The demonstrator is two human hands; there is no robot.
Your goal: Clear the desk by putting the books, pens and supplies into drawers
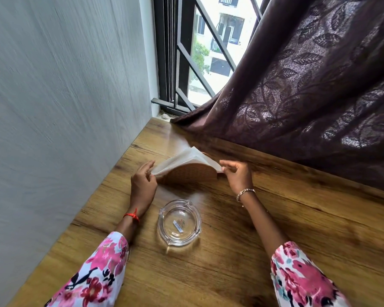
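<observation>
Floral sleeves nearest; both hands on paper in woven holder

Sleeves, pink-on-white print, enter from the bottom edge on either side. Wooden desk beneath them.

Glass dish: clear, notched rim, sits on the desk between the forearms, nearer the viewer than both grips. Contents: one small white label on the bottom.

Woven holder: brown, stands on the desk directly between the two grips. Contents: white paper sheets, peaked at the top and fanning down over both ends.

Left hand: thumb and fingers pinch the sheets' left lower corner. Red thread on the wrist.

Right hand: fingertips pinch the sheets' right lower corner. Metal bracelet on the wrist.

Beyond the grips: dark leaf-patterned curtain resting on the desk's far edge, barred window behind it. Grey wall outboard of the left grip. Image somewhat blurred; exact finger placement is unclear.
</observation>
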